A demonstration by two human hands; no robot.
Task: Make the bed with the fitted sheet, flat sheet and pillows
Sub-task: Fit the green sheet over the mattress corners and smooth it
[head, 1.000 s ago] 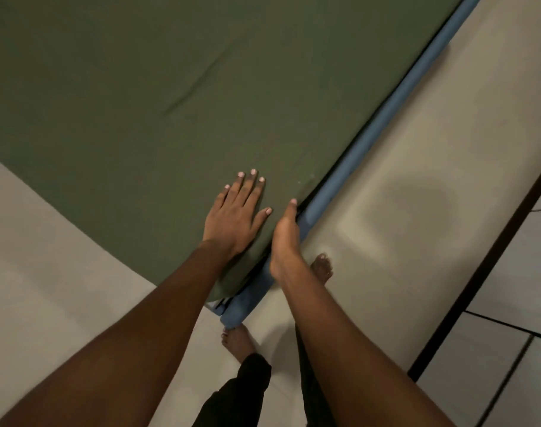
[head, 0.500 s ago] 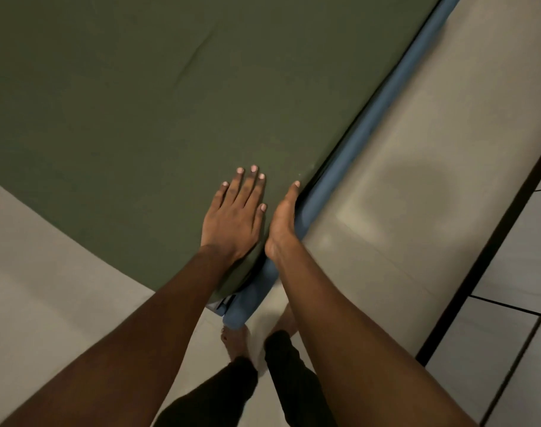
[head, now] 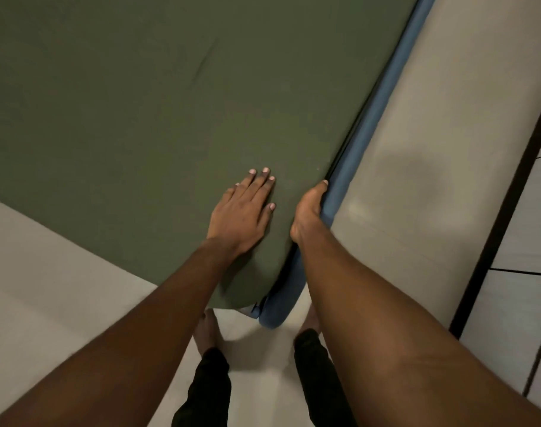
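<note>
A dark green fitted sheet (head: 170, 103) lies smooth over the mattress, with one faint crease near the middle. The mattress's blue side (head: 364, 143) shows along the right edge and at the near corner. My left hand (head: 241, 214) rests flat on the sheet near that corner, fingers straight and together. My right hand (head: 309, 208) is wrapped over the sheet-covered right edge. Its thumb lies on top and its fingers go down out of sight between the sheet and the blue side.
Pale floor (head: 432, 149) runs on both sides of the mattress corner. A dark strip (head: 503, 211) borders tiles at the far right. My bare feet (head: 206, 331) and dark trouser legs stand just below the corner.
My right hand has turned from edge-on beside the sheet to wrapped over the mattress edge. My left hand stays flat on the sheet. The view has moved closer to the corner.
</note>
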